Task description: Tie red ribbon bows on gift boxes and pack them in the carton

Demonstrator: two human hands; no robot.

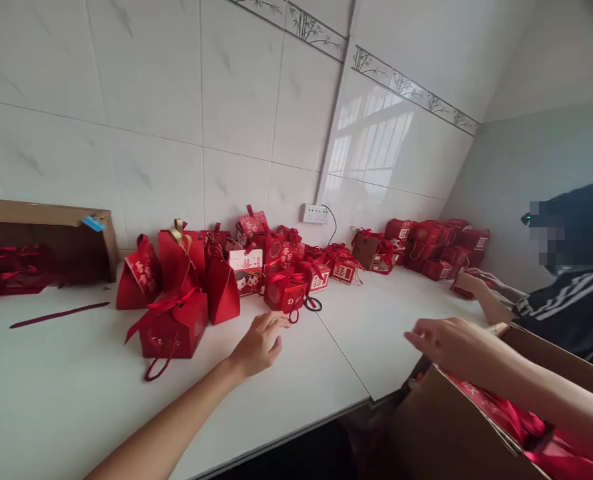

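Observation:
My left hand (260, 343) hovers over the white table, fingers loosely bent and apart. Its fingertips come close to the cord loop of a red gift box (282, 293); whether they touch I cannot tell. Left of that hand stands a red gift box (173, 330) with a ribbon bow and a cord handle lying forward. My right hand (439, 340) is over the edge of an open cardboard box (441, 420), its thumb apart and nothing visible in it. Inside that carton lie red gift boxes and ribbons (516, 417), partly covered by my right forearm.
Several red gift boxes (326, 267) line the tiled wall, with a stack (426, 243) in the far corner. A cardboard box (109, 247) holds red items at left. A dark red ribbon strip (59, 315) lies nearby. At right, a person's hands (476, 283) touch a red box.

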